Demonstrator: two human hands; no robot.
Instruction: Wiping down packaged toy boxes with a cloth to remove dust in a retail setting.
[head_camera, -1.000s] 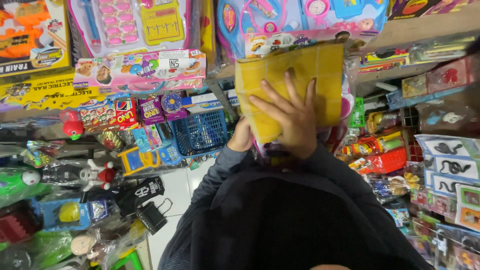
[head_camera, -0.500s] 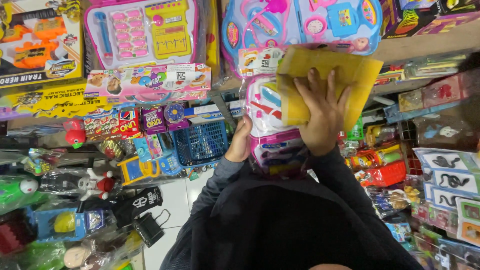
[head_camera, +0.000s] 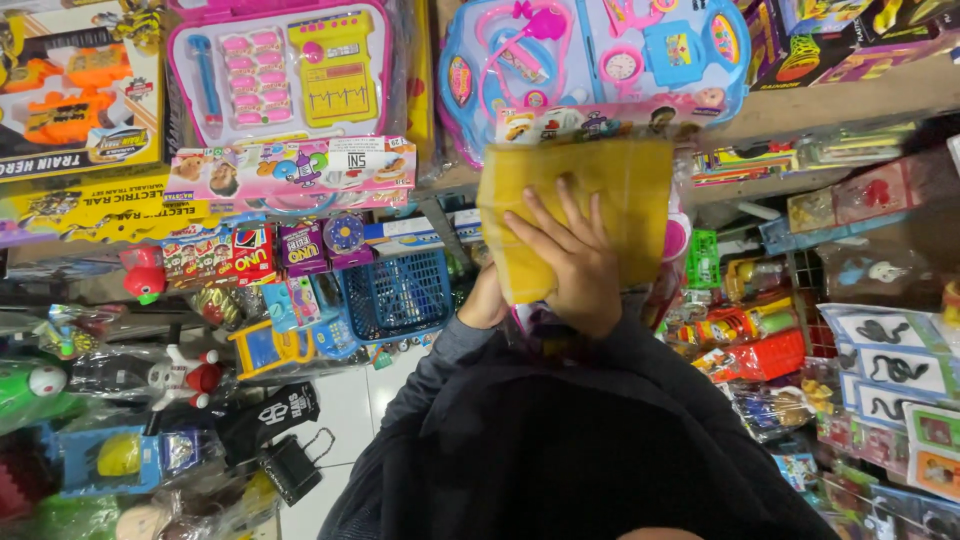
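My right hand (head_camera: 568, 262) lies flat with fingers spread on a yellow cloth (head_camera: 625, 190) and presses it against a pink and white toy package (head_camera: 590, 122). The cloth covers most of the package's front. Only the top strip and the right edge of the package show. My left hand (head_camera: 487, 300) grips the package from its lower left side and is partly hidden behind it. Both dark sleeves reach up from the bottom of the view.
Shelves packed with boxed toys surround me: a pink toy set (head_camera: 285, 70) and a blue doctor set (head_camera: 600, 55) above, a blue basket (head_camera: 398, 292) to the left, card packs (head_camera: 230, 255), and snake toy packs (head_camera: 885, 365) on the right. White floor tiles (head_camera: 345, 400) show at lower left.
My right hand has slid the yellow cloth across the package, first to the right, then back left and down. My left hand keeps its hold on the package.
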